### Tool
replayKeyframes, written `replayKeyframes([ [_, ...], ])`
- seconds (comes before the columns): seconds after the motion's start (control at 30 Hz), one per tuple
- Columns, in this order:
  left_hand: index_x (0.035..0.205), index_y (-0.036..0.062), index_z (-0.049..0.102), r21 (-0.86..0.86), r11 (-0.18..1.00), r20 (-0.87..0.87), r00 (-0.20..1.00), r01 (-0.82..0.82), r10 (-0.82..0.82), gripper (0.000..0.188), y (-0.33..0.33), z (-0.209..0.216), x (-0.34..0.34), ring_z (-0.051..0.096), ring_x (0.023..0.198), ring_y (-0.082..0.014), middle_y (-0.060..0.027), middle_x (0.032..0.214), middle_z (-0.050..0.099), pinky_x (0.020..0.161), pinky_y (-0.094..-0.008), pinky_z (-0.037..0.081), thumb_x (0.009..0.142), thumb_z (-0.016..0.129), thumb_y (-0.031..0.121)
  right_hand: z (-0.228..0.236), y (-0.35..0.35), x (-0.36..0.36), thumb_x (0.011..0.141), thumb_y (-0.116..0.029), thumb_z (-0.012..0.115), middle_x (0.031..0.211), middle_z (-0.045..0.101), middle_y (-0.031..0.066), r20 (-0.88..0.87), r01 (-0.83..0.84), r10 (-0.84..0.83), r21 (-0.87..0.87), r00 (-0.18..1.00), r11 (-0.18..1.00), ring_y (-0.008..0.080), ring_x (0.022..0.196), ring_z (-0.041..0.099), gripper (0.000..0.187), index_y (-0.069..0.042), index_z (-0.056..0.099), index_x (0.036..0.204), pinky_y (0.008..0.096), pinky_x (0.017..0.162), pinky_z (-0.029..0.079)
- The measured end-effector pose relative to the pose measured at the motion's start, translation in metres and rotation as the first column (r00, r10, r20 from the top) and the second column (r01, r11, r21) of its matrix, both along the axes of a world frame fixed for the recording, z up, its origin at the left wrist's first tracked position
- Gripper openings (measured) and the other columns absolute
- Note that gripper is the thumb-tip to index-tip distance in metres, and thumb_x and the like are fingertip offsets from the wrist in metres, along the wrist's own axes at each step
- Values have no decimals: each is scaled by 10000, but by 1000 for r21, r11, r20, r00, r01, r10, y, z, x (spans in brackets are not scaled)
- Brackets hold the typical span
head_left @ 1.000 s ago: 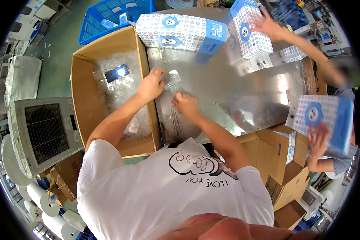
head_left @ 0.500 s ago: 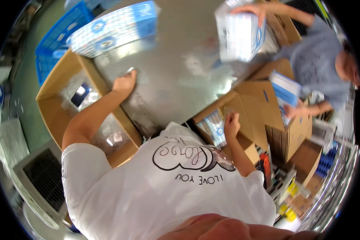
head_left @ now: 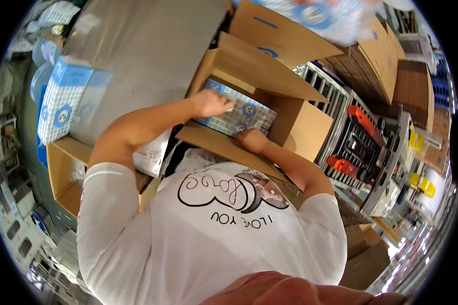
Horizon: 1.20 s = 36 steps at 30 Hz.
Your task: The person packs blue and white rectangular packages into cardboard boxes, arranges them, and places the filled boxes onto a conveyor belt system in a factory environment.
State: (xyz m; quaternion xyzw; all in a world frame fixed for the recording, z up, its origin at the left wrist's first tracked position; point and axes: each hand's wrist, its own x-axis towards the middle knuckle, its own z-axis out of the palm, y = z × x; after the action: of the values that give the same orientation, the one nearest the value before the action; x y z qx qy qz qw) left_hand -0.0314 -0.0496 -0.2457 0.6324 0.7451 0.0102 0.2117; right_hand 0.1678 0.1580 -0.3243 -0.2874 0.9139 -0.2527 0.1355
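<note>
An open cardboard carton (head_left: 303, 134) stands in front of me with blue-and-white patterned boxes (head_left: 252, 108) packed inside it. My left hand (head_left: 213, 103) lies over the left part of these boxes, its fingers curled; whether anything is pinched in them is not visible. Beside the near side of the boxes, my right hand (head_left: 252, 140) reaches over the carton's near flap (head_left: 229, 148). Its fingertips are hidden between box and flap.
On the metal table (head_left: 142, 46) a similar patterned box (head_left: 61, 109) stands at the left, above another carton (head_left: 61, 175). A blurred patterned box (head_left: 313, 16) is at the top. Right of the carton runs a roller conveyor (head_left: 336, 96) with red-orange parts (head_left: 364, 124).
My view has turned to the right. My left hand has left the metal table and come into the carton. My right hand has gone down to the near side of the boxes.
</note>
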Motion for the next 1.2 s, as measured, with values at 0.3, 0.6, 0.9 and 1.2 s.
replayKeyframes([
  [0.3, 1246, 86, 626, -480, 872, 219, 950, -95, 224, 362, 21, -37, 24, 662, 1018, -326, -177, 1058, 687, 865, -478, 518, 914, 483, 111, -42, 92, -100, 912, -208, 520, 967, 685, 206, 169, 839, -907, 343, 387, 422, 370, 880, 677, 245, -87, 682, 1051, 477, 792, 545],
  [0.6, 1448, 95, 415, 262, 790, -96, 800, -554, 593, 668, -31, -4, 9, 263, 1437, -345, -109, 1572, 270, 1165, -521, 214, 814, 623, 46, -229, 124, -125, 961, -220, 449, 1336, 566, 182, 305, 618, -915, 676, 262, 402, 352, 1201, 569, 370, -63, 606, 1256, 427, 1007, 467],
  [0.9, 1466, 40, 342, 418, 618, 60, 699, -666, 713, 643, -40, -16, 17, 338, 1396, -333, -118, 1475, 416, 1141, -522, 241, 875, 593, 74, -148, 86, -142, 898, -242, 569, 1050, 684, 223, 136, 549, -743, 591, 655, 591, 358, 978, 675, 274, -62, 669, 1078, 454, 826, 543],
  [1.2, 1452, 38, 354, 495, 591, 141, 730, -637, 669, 600, -50, -22, 18, 325, 1402, -338, -150, 1444, 436, 1147, -539, 224, 898, 579, 88, -20, 20, -23, 793, -352, 669, 884, 695, 184, 289, 449, -586, 420, 757, 788, 352, 833, 678, 377, -43, 627, 1006, 483, 753, 532],
])
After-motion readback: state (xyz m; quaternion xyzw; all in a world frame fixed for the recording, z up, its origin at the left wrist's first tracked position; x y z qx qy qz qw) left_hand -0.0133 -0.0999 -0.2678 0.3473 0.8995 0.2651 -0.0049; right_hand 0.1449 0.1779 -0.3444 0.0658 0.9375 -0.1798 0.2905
